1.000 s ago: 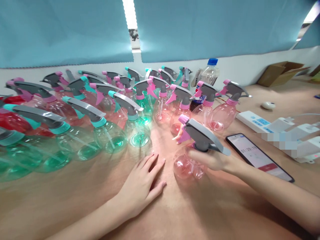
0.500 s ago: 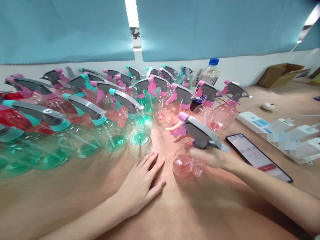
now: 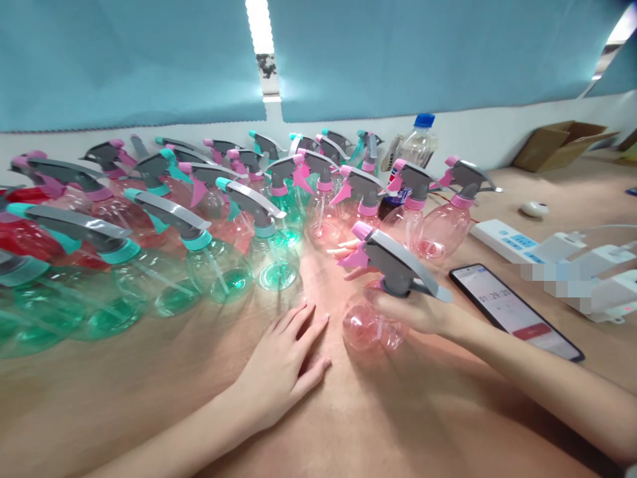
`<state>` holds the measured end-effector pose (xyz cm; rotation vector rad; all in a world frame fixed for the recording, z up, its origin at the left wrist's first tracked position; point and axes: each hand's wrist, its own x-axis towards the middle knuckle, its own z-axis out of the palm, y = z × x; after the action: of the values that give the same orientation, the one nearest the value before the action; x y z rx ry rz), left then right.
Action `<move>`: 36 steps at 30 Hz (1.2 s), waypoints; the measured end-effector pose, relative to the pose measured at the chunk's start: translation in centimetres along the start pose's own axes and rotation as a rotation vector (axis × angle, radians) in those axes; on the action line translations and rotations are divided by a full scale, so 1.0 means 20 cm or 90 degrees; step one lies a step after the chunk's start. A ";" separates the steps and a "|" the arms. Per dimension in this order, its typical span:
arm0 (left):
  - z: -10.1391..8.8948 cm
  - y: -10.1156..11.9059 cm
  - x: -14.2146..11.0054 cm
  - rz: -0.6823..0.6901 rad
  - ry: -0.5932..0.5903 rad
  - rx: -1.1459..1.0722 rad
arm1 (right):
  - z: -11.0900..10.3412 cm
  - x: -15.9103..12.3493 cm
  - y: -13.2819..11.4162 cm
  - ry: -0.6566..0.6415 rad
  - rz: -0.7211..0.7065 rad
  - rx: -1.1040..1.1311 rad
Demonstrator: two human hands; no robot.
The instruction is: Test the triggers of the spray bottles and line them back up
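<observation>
My left hand [image 3: 276, 362] lies flat on the table with its fingers spread, holding nothing. To its right, my right hand [image 3: 423, 313] is wrapped round a clear pink spray bottle [image 3: 365, 325] just below the neck. Some of its fingers show past the pink trigger, and the bottle hides the rest. That bottle is roughly upright, its grey-and-pink spray head [image 3: 395, 259] pointing to the left. A green spray bottle [image 3: 276, 265] stands just beyond my left fingertips.
Several green and pink spray bottles crowd the left and back. A blue-capped drink bottle [image 3: 418, 146] stands behind them. On the right are a phone [image 3: 517, 312] showing a timer, a white power strip [image 3: 507, 242] with plugs, a small white object [image 3: 534, 210] and an open cardboard box [image 3: 560, 146].
Both hands and the held spray bottle stay in nearly the same place. The last digits of the phone's timer have changed.
</observation>
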<state>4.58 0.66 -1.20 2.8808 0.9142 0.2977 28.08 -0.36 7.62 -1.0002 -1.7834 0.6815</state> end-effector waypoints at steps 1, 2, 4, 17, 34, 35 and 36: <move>0.00 0.00 0.00 0.001 0.002 0.000 | 0.00 0.00 0.00 -0.005 -0.004 0.000; 0.00 0.00 0.00 0.002 0.002 0.000 | 0.00 0.00 0.00 -0.009 -0.008 0.001; 0.00 0.00 0.00 0.003 0.004 0.000 | 0.00 0.01 -0.01 -0.007 -0.015 0.008; 0.00 0.00 -0.01 0.004 0.001 0.006 | 0.00 -0.01 0.02 0.029 0.002 -0.093; -0.01 0.00 0.00 0.002 -0.001 -0.006 | 0.00 0.01 -0.01 0.052 0.015 -0.137; -0.01 0.00 0.00 0.002 0.000 -0.008 | 0.00 0.01 -0.01 0.054 0.016 -0.138; 0.00 0.00 0.00 0.002 0.002 -0.011 | 0.00 0.01 -0.01 0.056 0.016 -0.139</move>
<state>4.53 0.69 -1.11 2.8676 0.9041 0.3085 28.03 -0.38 7.90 -1.1819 -1.7969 0.4576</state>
